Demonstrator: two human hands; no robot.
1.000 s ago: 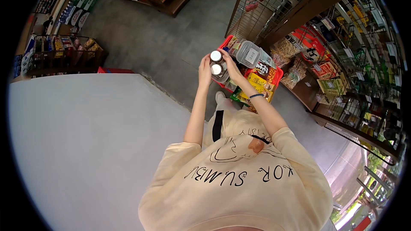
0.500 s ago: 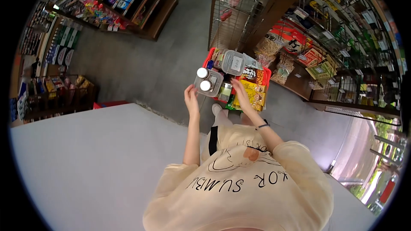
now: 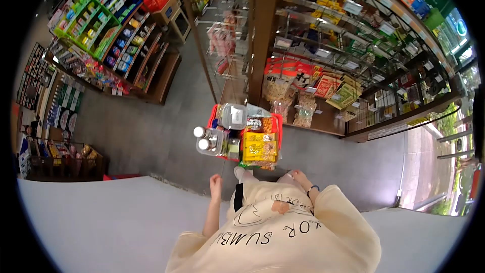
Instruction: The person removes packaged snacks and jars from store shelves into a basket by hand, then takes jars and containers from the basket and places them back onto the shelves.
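A red basket [image 3: 279, 127] stands on the floor in front of my feet, full of packaged goods. At its left side, a clear plastic container [image 3: 217, 146] holds two white-capped bottles [image 3: 200, 132] lying tilted. Another clear container with a white label [image 3: 235, 116] sits at the back, and yellow snack packets [image 3: 260, 147] fill the right part. My left hand [image 3: 215, 186] is raised below the basket's left side, curled into a fist and holding nothing visible. Close to my right leg, my right hand [image 3: 301, 178] has its fingers drawn together, with nothing visible in them. Neither hand touches the basket.
Wire racks with hanging goods [image 3: 323, 20] rise at the right, with bagged snacks [image 3: 304, 108] on the low shelf. A tall mesh panel [image 3: 222, 35] stands behind the basket. Candy shelves [image 3: 126, 50] are at the left. A white surface [image 3: 116, 222] lies beside me.
Both hands have drawn back from the basket toward my body, and their fingers have closed. The basket appears lower and further left as the camera view has tilted up and turned right.
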